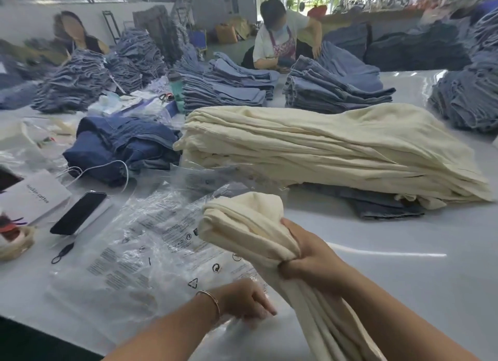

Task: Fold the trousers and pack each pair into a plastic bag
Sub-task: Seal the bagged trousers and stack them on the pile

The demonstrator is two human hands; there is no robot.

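Observation:
My right hand (310, 261) grips a folded pair of cream trousers (242, 226) around its middle and holds it above the table, folded end pointing up and left, the rest hanging down past my wrist. My left hand (245, 301), with a thin bracelet on the wrist, pinches the edge of a clear plastic bag (151, 255) printed with black text and symbols, which lies on the white table (404, 266) below the trousers. A tall stack of cream trousers (323, 147) lies just beyond.
A black phone (78, 212), a white paper bag (35, 196) and a dark blue denim heap (121, 145) lie at the left. Piles of folded blue jeans (331, 91) cover the far table. Two people work at the far side.

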